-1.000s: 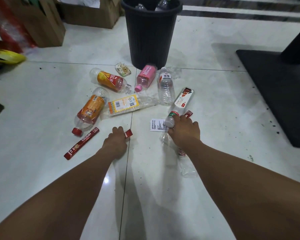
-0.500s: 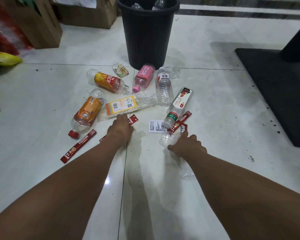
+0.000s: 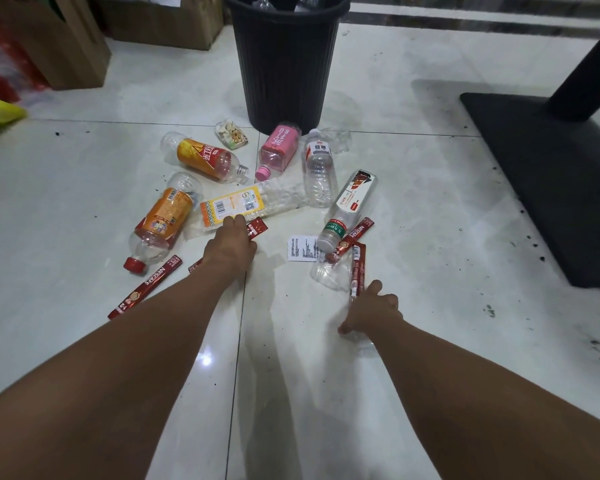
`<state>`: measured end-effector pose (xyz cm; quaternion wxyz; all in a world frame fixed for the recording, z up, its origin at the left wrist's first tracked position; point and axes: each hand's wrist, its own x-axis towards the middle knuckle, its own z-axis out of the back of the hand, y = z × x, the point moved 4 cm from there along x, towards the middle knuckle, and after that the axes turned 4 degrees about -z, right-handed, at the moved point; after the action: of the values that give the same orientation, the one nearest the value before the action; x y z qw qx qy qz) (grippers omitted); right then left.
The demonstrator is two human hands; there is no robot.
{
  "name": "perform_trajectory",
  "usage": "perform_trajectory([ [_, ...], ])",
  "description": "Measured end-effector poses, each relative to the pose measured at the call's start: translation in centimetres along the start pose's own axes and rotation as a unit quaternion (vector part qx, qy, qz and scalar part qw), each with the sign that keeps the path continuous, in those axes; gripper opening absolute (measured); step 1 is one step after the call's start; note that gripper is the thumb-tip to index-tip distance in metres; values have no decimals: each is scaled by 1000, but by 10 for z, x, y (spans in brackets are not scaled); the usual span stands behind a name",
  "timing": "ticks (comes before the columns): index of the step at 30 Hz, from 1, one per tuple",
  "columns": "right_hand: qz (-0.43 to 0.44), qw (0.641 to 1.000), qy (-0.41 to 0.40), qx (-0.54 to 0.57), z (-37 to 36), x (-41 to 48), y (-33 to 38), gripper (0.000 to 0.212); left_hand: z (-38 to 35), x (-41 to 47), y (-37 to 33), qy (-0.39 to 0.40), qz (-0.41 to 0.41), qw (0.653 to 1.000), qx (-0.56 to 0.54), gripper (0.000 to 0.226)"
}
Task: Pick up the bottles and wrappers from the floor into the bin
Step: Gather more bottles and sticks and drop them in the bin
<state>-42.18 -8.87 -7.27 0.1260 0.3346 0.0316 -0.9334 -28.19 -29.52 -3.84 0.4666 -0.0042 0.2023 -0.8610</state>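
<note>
Both hands have shifted: the left hand now covers a red coffee-stick wrapper beside the yellow-labelled crushed bottle, fingers curled, grip unclear. Right hand presses a crumpled clear plastic bottle near the black ribbed bin; its hold is hidden.

Both bare forearms extend forward and down, near parallel. The left hand lies knuckles up, fingers curled under at its far end; whether they pinch anything cannot be told. The right hand sits nearer the body, knuckles up, fingers bent downward, thumb tip low at its inner side.
</note>
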Motion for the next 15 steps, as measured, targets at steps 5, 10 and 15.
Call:
perform_trajectory([
  [5,38,996,-74,-43,5,0,13,60,3,-2,-3,-9,0,1000,-1,33],
  [10,30,994,-87,-66,23,-1,19,66,11,-3,1,-18,-4,1000,5,34],
  [15,28,992,-94,-83,49,-5,22,64,18,-5,4,-23,-3,1000,8,37],
])
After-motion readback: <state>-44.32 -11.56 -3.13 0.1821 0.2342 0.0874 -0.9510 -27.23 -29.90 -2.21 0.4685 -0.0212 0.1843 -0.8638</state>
